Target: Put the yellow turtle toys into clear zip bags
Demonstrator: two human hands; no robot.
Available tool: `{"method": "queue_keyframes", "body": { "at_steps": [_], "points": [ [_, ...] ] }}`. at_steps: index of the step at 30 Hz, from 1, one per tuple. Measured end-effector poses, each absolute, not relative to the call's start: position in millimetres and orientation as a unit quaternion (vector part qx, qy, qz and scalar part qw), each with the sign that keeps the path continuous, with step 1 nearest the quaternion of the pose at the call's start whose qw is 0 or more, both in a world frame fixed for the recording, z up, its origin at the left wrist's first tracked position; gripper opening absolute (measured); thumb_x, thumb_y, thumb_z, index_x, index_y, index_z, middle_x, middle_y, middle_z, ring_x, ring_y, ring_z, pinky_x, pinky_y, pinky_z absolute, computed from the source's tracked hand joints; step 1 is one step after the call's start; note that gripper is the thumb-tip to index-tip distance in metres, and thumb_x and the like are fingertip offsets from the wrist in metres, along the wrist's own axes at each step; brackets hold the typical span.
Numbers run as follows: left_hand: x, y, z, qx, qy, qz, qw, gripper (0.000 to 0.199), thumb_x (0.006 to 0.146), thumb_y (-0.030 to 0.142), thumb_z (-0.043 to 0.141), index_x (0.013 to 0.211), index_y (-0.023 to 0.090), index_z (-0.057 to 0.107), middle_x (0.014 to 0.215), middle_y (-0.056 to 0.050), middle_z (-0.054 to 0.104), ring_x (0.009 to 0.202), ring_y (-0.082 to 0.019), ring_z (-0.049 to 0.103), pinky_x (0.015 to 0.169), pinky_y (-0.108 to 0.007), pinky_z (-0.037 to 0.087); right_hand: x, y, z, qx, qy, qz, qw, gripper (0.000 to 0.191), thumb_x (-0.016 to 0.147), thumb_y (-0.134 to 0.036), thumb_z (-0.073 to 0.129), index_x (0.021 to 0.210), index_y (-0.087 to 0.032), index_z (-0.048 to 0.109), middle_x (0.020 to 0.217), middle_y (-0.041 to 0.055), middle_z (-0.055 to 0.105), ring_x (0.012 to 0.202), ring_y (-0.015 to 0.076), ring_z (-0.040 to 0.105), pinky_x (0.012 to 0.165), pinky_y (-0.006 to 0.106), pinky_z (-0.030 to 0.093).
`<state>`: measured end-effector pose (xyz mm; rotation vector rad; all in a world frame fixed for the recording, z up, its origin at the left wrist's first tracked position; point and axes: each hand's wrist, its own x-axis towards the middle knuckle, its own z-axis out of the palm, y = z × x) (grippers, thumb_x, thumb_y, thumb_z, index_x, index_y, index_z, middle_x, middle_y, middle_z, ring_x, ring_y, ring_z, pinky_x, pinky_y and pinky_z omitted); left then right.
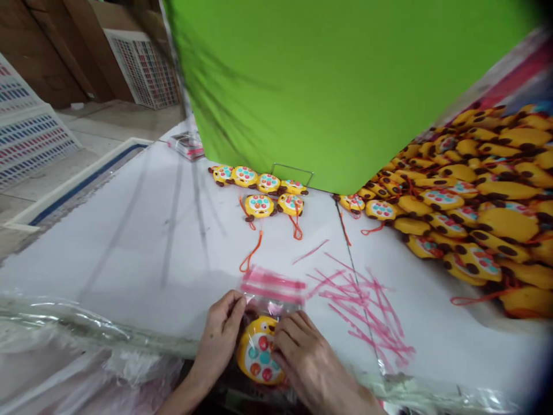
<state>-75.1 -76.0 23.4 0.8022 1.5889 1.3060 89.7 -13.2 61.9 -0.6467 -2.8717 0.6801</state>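
Observation:
At the table's front edge my left hand [222,323] pinches the left side of a clear plastic bag [272,305] with a pink striped top. My right hand [305,349] has its fingers curled over the right side of a yellow animal-shaped toy [254,357] with red and teal round buttons. Clear film shows around the toy's upper part; I cannot tell how far inside the bag it is. An orange cord loop [253,253] lies just beyond the bag. Past it sit two more toys [259,206] with cords, then a row of similar ones [245,176].
Loose pink strips [363,305] lie right of my hands on the white table [129,248]. A large heap of yellow toys [475,202] covers the right side. A tall green panel [345,86] stands at the back. White plastic baskets [144,69] are on the floor at left.

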Motion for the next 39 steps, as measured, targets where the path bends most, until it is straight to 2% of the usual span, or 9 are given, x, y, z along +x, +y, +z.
{"method": "queue_keyframes", "body": {
  "at_steps": [5,8,11,15,19,24,28,36,39],
  "points": [
    [-77,-77,23,0.285,0.619,0.552,0.48,0.028,0.086,0.04,0.045,0.074,0.017,0.053,0.07,-0.002,0.062,0.068,-0.017,0.058,0.064,-0.026,0.046,91,-17,61,-0.219,-0.942,0.247,0.056,0.012,0.083,-0.005,0.049,0.083,-0.017,0.052,0.078,0.0037,0.059,0.073,0.0177,0.055,0.075,0.032,0.046],
    [-77,-77,23,0.267,0.607,0.564,0.492,0.027,0.085,0.041,0.046,0.074,0.018,0.052,0.069,-0.002,0.063,0.066,-0.017,0.058,0.064,-0.027,0.047,89,-12,69,-0.246,-0.937,0.245,0.049,0.01,0.082,-0.012,0.058,0.089,-0.017,0.053,0.082,0.0049,0.061,0.077,0.0202,0.056,0.075,0.034,0.046],
    [-76,-77,22,0.272,0.612,0.565,0.482,0.027,0.086,0.042,0.045,0.075,0.018,0.052,0.068,-0.001,0.062,0.065,-0.017,0.058,0.063,-0.026,0.047,84,-5,74,-0.257,-0.933,0.249,0.034,0.008,0.08,-0.014,0.062,0.081,-0.018,0.056,0.082,0.004,0.061,0.078,0.0208,0.057,0.073,0.034,0.046],
    [-72,-76,21,0.283,0.623,0.562,0.465,0.028,0.087,0.043,0.043,0.076,0.018,0.051,0.069,-0.001,0.061,0.067,-0.017,0.059,0.064,-0.026,0.047,80,1,70,-0.229,-0.94,0.25,0.045,0.011,0.083,-0.007,0.054,0.079,-0.017,0.055,0.087,0.0048,0.06,0.081,0.0191,0.055,0.077,0.032,0.044],
    [-70,-78,22,0.266,0.62,0.555,0.486,0.027,0.087,0.043,0.042,0.076,0.02,0.05,0.068,0.0,0.061,0.068,-0.018,0.06,0.065,-0.027,0.047,81,7,64,-0.158,-0.942,0.295,0.038,0.016,0.091,-0.012,0.043,0.079,-0.017,0.052,0.074,0.0015,0.058,0.068,0.0144,0.053,0.065,0.025,0.044],
    [-72,-81,21,0.25,0.627,0.551,0.491,0.029,0.085,0.047,0.043,0.078,0.02,0.05,0.067,-0.001,0.062,0.065,-0.018,0.061,0.064,-0.028,0.049,86,9,60,-0.221,-0.935,0.27,0.058,0.013,0.09,-0.017,0.047,0.078,-0.017,0.053,0.077,0.0033,0.058,0.071,0.0162,0.053,0.064,0.026,0.043],
    [-75,-81,22,0.261,0.644,0.546,0.468,0.029,0.084,0.046,0.044,0.076,0.02,0.051,0.064,0.0,0.059,0.062,-0.017,0.059,0.063,-0.027,0.049,87,9,58,-0.213,-0.922,0.32,0.043,0.015,0.091,-0.014,0.044,0.081,-0.017,0.054,0.073,0.0014,0.058,0.067,0.0141,0.053,0.062,0.024,0.043],
    [-80,-85,28,0.311,0.619,0.504,0.516,0.026,0.086,0.036,0.044,0.091,0.017,0.061,0.085,-0.005,0.066,0.084,-0.02,0.06,0.078,-0.028,0.045,63,7,59,-0.247,-0.927,0.235,0.158,0.009,0.086,-0.016,0.054,0.087,-0.019,0.062,0.077,0.003,0.062,0.075,0.0175,0.054,0.069,0.03,0.043],
    [-81,-85,30,0.332,0.639,0.477,0.504,0.027,0.085,0.033,0.043,0.09,0.016,0.064,0.083,-0.003,0.066,0.082,-0.019,0.057,0.075,-0.027,0.043,48,2,52,-0.233,-0.938,0.191,0.171,0.009,0.085,-0.015,0.055,0.086,-0.019,0.063,0.077,0.0026,0.062,0.074,0.0172,0.054,0.069,0.029,0.042]
  ]
}}
